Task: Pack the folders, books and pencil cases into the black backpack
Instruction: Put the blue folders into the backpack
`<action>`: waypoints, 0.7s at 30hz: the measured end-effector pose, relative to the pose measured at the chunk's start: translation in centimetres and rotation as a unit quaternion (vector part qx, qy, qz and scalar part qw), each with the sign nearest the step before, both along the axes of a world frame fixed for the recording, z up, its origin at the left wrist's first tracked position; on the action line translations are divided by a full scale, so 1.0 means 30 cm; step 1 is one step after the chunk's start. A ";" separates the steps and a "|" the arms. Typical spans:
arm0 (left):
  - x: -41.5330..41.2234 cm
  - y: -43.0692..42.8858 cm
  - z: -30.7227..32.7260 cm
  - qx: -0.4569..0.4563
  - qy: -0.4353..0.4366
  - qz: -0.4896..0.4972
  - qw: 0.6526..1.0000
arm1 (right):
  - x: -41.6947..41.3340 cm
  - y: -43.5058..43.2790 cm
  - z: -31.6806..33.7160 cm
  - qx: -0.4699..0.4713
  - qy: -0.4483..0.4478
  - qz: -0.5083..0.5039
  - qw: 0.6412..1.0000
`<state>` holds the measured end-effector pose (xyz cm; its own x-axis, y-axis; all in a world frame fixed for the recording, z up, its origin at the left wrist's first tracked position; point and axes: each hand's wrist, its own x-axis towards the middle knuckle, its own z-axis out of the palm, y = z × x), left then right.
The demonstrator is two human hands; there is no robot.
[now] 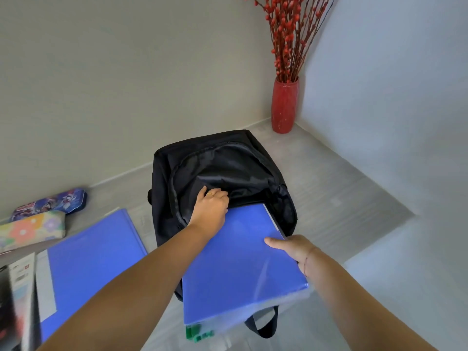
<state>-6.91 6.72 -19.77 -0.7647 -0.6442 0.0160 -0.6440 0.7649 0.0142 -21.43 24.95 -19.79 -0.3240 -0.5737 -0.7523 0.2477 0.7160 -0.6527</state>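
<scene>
Status: first item is going in, nothing fully packed as far as I can see.

- Left hand grips the front lip of the black backpack, fingers curled into the fabric, holding the mouth open.
- Right hand pinches the right edge of the blue folder. Thumb is flat on top, fingers hidden underneath.
- The folder's far edge sits at the opening right beside my left knuckles, just under the lip. Most of it is outside, lying between my two wrists over the bag's front.
- Something clear with green tabs shows under its near edge (probably another sleeve riding along, can't confirm).
- Bag interior: only dark lining visible, can't tell if anything's in there.

Left to do, all out to the left of my left arm:
- second blue folder, flat on the floor just beside the forearm
- books, further left at the frame edge
- floral pencil case and dark printed pencil case beyond those, touching or nearly

My read: one folder partway in, everything else pending.
</scene>
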 end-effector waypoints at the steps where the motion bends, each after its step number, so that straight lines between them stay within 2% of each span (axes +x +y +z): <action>1: 0.007 -0.006 -0.003 0.000 0.006 0.007 1.000 | 0.004 -0.016 0.008 0.011 0.029 0.017 0.999; 6: 0.029 -0.027 -0.030 0.009 0.015 0.027 0.999 | 0.025 0.110 0.098 0.002 0.144 0.023 0.989; 7: 0.025 -0.025 -0.035 0.009 0.015 0.027 0.999 | 0.044 0.167 0.101 0.000 0.116 -0.023 0.993; 9: 0.021 -0.020 -0.042 0.008 0.015 0.025 1.000 | 0.119 0.272 0.094 0.008 -0.013 -0.140 0.990; 11: 0.019 -0.016 -0.045 0.007 0.014 0.024 1.000 | 0.221 0.339 0.097 0.013 -0.172 -0.213 0.962; 13: 0.016 -0.018 -0.041 0.008 0.016 0.021 1.000 | 0.305 0.353 0.092 0.021 -0.255 -0.246 0.935; 14: 0.014 -0.018 -0.037 0.008 0.015 0.019 1.000 | 0.335 0.344 0.086 0.020 -0.262 -0.238 0.935; 18: 0.007 -0.016 -0.009 0.000 0.017 0.008 1.000 | 0.398 0.261 0.050 0.026 -0.189 -0.222 0.956; 21: 0.004 -0.006 0.019 0.005 0.027 0.015 1.000 | 0.409 0.207 0.033 -0.011 -0.228 -0.326 0.917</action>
